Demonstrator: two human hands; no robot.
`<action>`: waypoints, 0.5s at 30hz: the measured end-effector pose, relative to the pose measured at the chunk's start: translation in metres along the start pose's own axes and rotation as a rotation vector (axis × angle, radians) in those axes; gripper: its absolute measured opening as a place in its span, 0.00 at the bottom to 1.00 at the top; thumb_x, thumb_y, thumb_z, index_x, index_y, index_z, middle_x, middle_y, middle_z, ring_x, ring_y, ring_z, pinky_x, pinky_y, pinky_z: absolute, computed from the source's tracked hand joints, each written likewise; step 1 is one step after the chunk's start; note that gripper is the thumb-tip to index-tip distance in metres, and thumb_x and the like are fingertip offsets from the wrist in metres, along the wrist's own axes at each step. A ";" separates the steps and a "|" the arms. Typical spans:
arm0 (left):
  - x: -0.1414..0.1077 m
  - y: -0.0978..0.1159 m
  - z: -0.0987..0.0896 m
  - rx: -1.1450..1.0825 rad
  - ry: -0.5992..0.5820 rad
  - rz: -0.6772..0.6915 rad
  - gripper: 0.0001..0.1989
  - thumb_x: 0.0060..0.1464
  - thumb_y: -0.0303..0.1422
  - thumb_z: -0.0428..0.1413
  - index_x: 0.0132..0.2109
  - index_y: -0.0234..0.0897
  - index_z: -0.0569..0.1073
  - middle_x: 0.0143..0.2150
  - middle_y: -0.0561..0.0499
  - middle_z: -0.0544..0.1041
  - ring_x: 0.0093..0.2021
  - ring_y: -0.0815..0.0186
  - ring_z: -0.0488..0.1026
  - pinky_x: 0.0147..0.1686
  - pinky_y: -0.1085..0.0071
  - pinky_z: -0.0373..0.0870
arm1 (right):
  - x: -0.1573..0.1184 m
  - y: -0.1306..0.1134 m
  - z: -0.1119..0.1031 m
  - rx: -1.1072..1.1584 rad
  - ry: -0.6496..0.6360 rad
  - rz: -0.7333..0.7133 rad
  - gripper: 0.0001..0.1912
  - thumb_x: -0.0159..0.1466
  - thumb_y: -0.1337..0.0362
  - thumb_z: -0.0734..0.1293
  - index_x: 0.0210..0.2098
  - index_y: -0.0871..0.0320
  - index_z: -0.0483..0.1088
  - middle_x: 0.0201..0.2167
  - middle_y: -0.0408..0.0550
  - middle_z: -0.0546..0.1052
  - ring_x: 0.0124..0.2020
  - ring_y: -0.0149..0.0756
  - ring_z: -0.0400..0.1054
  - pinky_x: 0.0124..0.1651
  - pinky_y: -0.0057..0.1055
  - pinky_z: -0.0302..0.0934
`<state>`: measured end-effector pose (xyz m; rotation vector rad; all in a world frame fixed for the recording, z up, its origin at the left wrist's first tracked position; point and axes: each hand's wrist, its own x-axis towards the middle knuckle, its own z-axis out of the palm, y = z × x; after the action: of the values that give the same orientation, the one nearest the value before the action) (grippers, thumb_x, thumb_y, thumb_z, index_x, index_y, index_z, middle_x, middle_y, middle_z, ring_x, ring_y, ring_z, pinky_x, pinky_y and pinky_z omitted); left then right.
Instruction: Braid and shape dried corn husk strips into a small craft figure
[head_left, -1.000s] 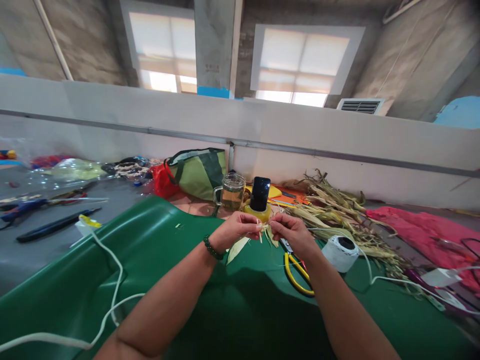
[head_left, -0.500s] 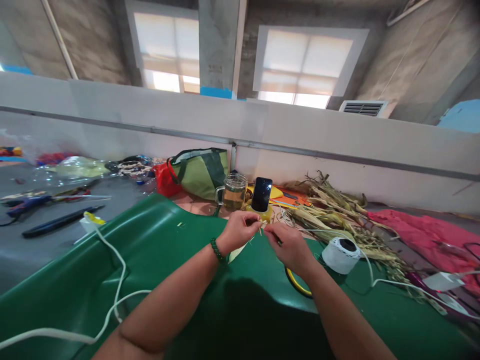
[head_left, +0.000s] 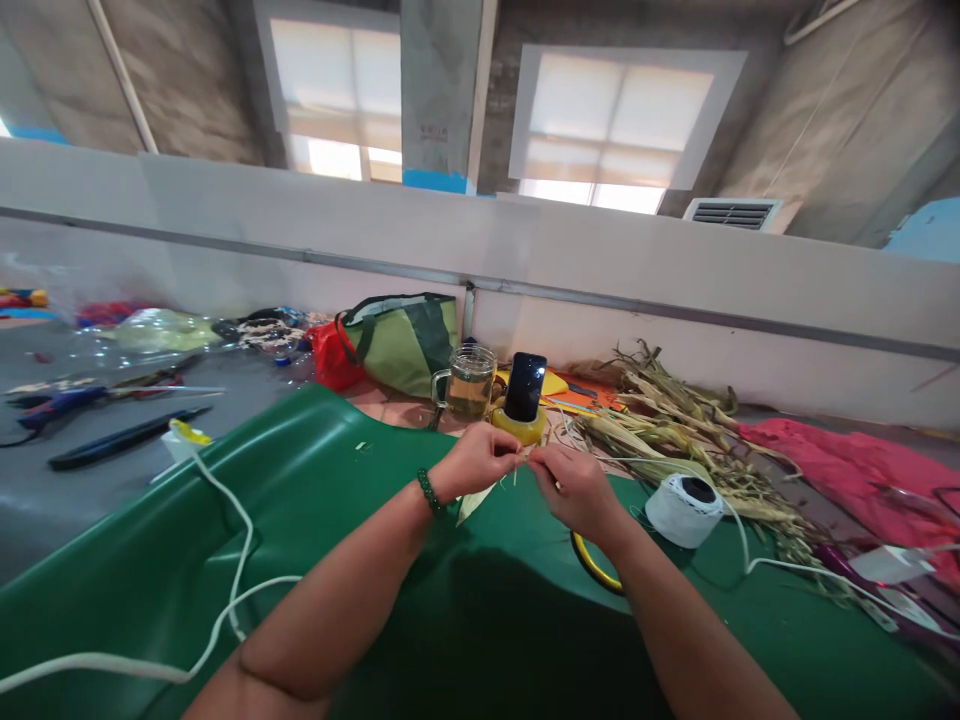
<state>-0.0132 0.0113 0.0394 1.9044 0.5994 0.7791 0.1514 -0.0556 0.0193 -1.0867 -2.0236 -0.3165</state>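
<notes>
Above the green mat my left hand (head_left: 478, 462), with a green bead bracelet (head_left: 427, 490) at its wrist, pinches a small pale strip of husk (head_left: 515, 478). My right hand (head_left: 579, 488) is closed at the same strip, fingertips almost meeting the left ones. Most of the strip is hidden by the fingers. A broader pale husk piece (head_left: 472, 505) shows below my left hand; whether it is held or lies on the mat I cannot tell. Beside my right wrist lies a yellow and black ring (head_left: 596, 570), partly covered. A white spool of thread (head_left: 684, 510) stands to the right.
A glass mug of amber liquid (head_left: 470, 385) and a phone (head_left: 525, 387) on a yellow stand are beyond my hands. Dried corn husks (head_left: 660, 430) lie behind the spool. White cables (head_left: 244, 540) cross the green mat (head_left: 300, 480). A green bag (head_left: 409, 345) leans at the wall.
The fingertips of both hands have drawn slightly closer around the strip, and less of it shows. The broader husk piece below my left hand is more visible. The view has shifted slightly.
</notes>
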 end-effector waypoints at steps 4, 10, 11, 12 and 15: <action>-0.003 0.003 -0.003 -0.216 -0.202 -0.106 0.10 0.40 0.35 0.62 0.24 0.30 0.74 0.22 0.52 0.72 0.24 0.71 0.67 0.28 0.75 0.64 | 0.002 0.009 -0.001 0.074 0.001 0.074 0.09 0.64 0.66 0.61 0.28 0.56 0.69 0.24 0.46 0.75 0.25 0.33 0.69 0.29 0.27 0.62; -0.001 0.002 -0.001 -0.021 0.111 -0.015 0.07 0.42 0.30 0.59 0.21 0.31 0.72 0.17 0.54 0.68 0.22 0.74 0.62 0.24 0.77 0.58 | 0.000 0.003 0.003 0.014 -0.019 -0.003 0.11 0.65 0.67 0.59 0.29 0.57 0.69 0.23 0.46 0.73 0.24 0.32 0.67 0.29 0.28 0.60; -0.002 0.001 0.000 0.082 0.106 0.010 0.08 0.41 0.28 0.58 0.19 0.31 0.71 0.16 0.55 0.66 0.21 0.75 0.60 0.23 0.78 0.56 | 0.001 0.004 0.003 -0.016 -0.015 -0.018 0.11 0.65 0.67 0.58 0.29 0.57 0.70 0.24 0.47 0.74 0.25 0.33 0.67 0.30 0.28 0.60; -0.002 0.001 0.001 0.139 0.065 0.025 0.08 0.41 0.27 0.57 0.18 0.31 0.71 0.15 0.55 0.66 0.21 0.75 0.59 0.22 0.78 0.55 | 0.001 0.005 0.003 -0.025 -0.010 -0.013 0.11 0.65 0.67 0.59 0.29 0.57 0.70 0.24 0.48 0.74 0.25 0.33 0.68 0.30 0.29 0.60; -0.002 0.002 -0.001 -0.003 -0.088 0.008 0.07 0.42 0.31 0.58 0.22 0.31 0.74 0.19 0.53 0.71 0.22 0.73 0.64 0.24 0.77 0.60 | 0.003 0.010 0.001 0.062 -0.013 0.053 0.10 0.64 0.67 0.60 0.28 0.56 0.69 0.24 0.46 0.75 0.25 0.33 0.69 0.28 0.27 0.60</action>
<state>-0.0157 0.0096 0.0410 1.9287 0.5358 0.6966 0.1579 -0.0473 0.0195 -1.1042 -1.9995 -0.2180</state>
